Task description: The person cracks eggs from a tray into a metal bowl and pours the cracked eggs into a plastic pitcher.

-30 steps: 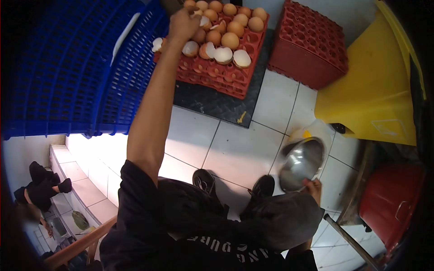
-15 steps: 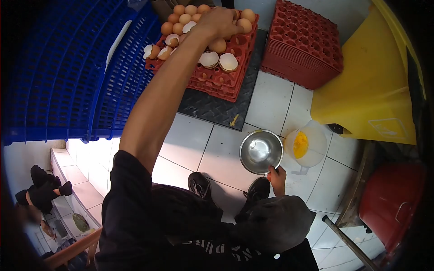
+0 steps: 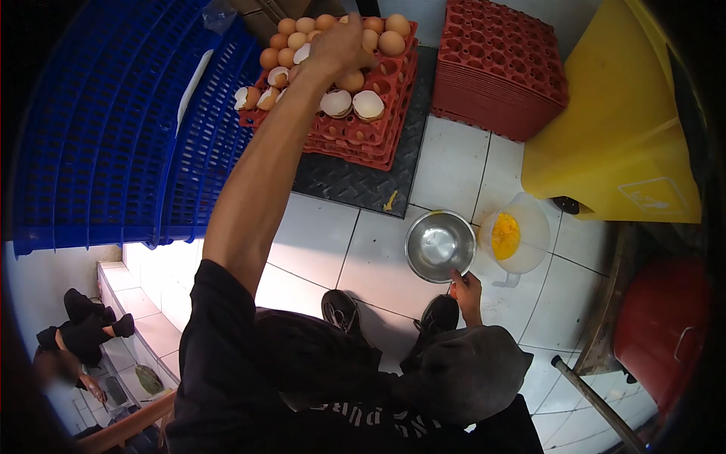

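Observation:
My left hand (image 3: 339, 50) reaches over the top red egg tray (image 3: 387, 121), palm down among brown eggs (image 3: 392, 43). Its thumb stands apart from the fingers; the fingertips are partly hidden, and I see nothing held. A whole egg (image 3: 351, 81) sits just below the hand. Empty white-lined eggshells (image 3: 368, 105) rest at the tray's near side, with broken shells (image 3: 268, 97) at its left. My right hand (image 3: 467, 295) is closed on the near rim of a shiny metal bowl (image 3: 439, 246). A small reddish patch shows by its fingers, too small to name.
Right of the bowl, a translucent plastic jug (image 3: 533, 234) holds yellow-orange egg. Stacked red trays (image 3: 491, 98) stand beside a yellow bin (image 3: 605, 151). A blue crate (image 3: 106, 144) rises at left. A red container (image 3: 658, 333) is at right. Another person (image 3: 83, 333) is at lower left.
My left hand has shifted left over the eggs, away from those at the tray's right edge. My right hand still grips the bowl. The view has moved slightly.

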Available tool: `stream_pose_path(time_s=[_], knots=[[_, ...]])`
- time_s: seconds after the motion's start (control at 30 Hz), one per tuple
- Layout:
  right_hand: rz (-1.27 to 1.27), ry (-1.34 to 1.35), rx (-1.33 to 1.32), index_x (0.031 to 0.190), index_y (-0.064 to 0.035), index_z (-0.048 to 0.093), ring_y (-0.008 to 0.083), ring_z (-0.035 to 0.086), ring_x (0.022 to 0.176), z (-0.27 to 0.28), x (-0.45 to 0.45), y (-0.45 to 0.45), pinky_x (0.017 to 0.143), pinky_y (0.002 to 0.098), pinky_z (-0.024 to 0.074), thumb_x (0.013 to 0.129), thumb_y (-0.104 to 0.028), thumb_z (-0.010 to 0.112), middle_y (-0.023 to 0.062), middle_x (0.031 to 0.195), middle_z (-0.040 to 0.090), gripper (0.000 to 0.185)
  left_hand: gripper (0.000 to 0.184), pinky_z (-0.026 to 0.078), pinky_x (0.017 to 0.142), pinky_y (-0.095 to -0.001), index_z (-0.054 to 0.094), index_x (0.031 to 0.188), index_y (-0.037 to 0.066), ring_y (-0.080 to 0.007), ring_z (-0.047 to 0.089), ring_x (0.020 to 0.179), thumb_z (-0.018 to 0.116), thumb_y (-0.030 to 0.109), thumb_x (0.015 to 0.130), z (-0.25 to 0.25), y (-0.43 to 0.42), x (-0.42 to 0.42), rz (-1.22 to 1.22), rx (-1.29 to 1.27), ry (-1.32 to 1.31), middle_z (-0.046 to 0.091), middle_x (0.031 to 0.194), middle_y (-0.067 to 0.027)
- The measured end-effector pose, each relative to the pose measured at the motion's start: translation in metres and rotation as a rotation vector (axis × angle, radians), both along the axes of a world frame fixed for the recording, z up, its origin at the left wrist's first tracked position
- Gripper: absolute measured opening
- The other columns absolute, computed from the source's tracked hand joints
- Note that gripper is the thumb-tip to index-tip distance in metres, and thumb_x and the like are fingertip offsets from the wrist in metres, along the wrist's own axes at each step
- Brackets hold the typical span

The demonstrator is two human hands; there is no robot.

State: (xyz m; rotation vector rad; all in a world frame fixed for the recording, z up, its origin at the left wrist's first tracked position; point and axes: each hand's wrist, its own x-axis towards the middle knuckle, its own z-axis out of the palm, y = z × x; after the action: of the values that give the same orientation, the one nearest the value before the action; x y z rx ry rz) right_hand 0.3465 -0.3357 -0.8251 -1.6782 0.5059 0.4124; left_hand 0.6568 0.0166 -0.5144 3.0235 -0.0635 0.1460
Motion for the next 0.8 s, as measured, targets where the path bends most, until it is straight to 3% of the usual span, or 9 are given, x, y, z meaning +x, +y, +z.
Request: stream_pose_path(time_s=[0.1,0.2,0.23,0.27,0.43,0.47,0.5,0.67,0.8], knots=[[0.092,0.050,-0.156,0.082,-0.0009,0.063,0.0088,0.048,0.047,-0.013,-0.012,-0.015,0.047,0.0249,0.0387,0.086,-0.031,0.067,0.0029,0.058,0.055,0.030,0.064,0.051,0.082,-0.0397,0.050,0.120,-0.001,-0.0310,0.065,0.096,0.071,0.034,0.071,0.039,-0.019,-0.018,0.176,-0.241,-0.150,0.065,0.103,-0.0207],[-0.078,0.544,0.397,0.107,-0.0029,0.057,0.0144,0.059,0.063,0.056,-0.009,-0.025,0.057,0.0271,0.0481,0.091,-0.037,0.056,0.0113,0.090,0.065,0.038,0.044,0.050,0.084,-0.0373,0.059,0.120,0.005,-0.0340,0.064,0.096,0.067,0.022,0.080,0.067,-0.028,-0.043,0.052,-0.646,-0.403,0.064,0.113,-0.0171],[-0.192,0.654,0.612,0.113,-0.0034,0.055,0.0162,0.061,0.069,0.073,-0.012,-0.029,0.061,0.0288,0.0512,0.091,-0.041,0.053,0.0130,0.097,0.065,0.044,0.055,0.049,0.089,-0.0373,0.053,0.128,0.009,-0.0361,0.059,0.108,0.070,0.023,0.077,0.057,-0.008,-0.036,-0.105,-0.847,-0.442,0.055,0.129,-0.0188],[-0.268,0.636,0.752,0.108,-0.0035,0.055,0.0163,0.059,0.084,0.117,-0.009,-0.025,0.071,0.0264,0.0501,0.088,-0.031,0.057,0.0117,0.098,0.061,0.034,0.056,0.052,0.078,-0.0342,0.053,0.123,0.001,-0.0198,0.064,0.090,0.065,0.039,0.084,0.059,-0.027,-0.068,-0.065,-1.057,-0.335,0.064,0.101,-0.0124],[-0.293,0.533,1.115,0.120,-0.0018,0.048,0.0257,0.060,0.096,0.114,-0.001,-0.020,0.082,0.0309,0.0510,0.080,-0.015,0.057,0.0144,0.107,0.058,0.044,0.051,0.045,0.091,-0.0318,0.043,0.129,0.001,-0.0156,0.051,0.108,0.058,0.032,0.092,-0.046,-0.097,-0.185,0.059,-1.460,-0.132,0.050,0.121,-0.0075],[-0.167,0.408,1.097,0.123,-0.0016,0.046,0.0260,0.059,0.099,0.091,0.002,-0.019,0.084,0.0325,0.0508,0.081,-0.012,0.059,0.0150,0.108,0.058,0.045,0.045,0.044,0.094,-0.0336,0.043,0.127,0.001,-0.0177,0.052,0.108,0.057,0.025,0.092,-0.086,-0.105,-0.208,-0.020,-1.677,-0.008,0.051,0.121,-0.0087],[-0.044,0.285,1.076,0.125,-0.0014,0.045,0.0263,0.059,0.102,0.075,0.005,-0.016,0.085,0.0342,0.0506,0.081,-0.009,0.061,0.0155,0.110,0.058,0.047,0.042,0.050,0.085,-0.0314,0.046,0.122,0.000,-0.0193,0.057,0.102,0.060,0.014,0.085,-0.125,-0.121,-0.229,0.226,-1.961,0.056,0.055,0.116,-0.0124],[0.081,-0.232,0.311,0.127,-0.0013,0.043,0.0268,0.059,0.105,0.110,0.024,0.033,0.085,0.0349,0.0505,0.083,-0.010,0.069,0.0161,0.113,0.057,0.052,0.046,0.051,0.089,-0.0357,0.039,0.136,0.001,-0.0241,0.056,0.110,0.053,0.013,0.093,-0.226,-0.155,-0.282,0.679,-2.018,0.573,0.051,0.124,-0.0153],[0.342,-0.596,-0.145,0.124,-0.0015,0.046,0.0287,0.061,0.101,0.101,0.036,0.039,0.083,0.0341,0.0506,0.082,-0.017,0.072,0.0171,0.115,0.058,0.052,0.043,0.050,0.090,-0.0325,0.043,0.133,-0.003,-0.0225,0.057,0.108,0.050,0.018,0.096,-0.251,-0.160,-0.290,0.568,-2.172,0.649,0.052,0.124,-0.0144]])
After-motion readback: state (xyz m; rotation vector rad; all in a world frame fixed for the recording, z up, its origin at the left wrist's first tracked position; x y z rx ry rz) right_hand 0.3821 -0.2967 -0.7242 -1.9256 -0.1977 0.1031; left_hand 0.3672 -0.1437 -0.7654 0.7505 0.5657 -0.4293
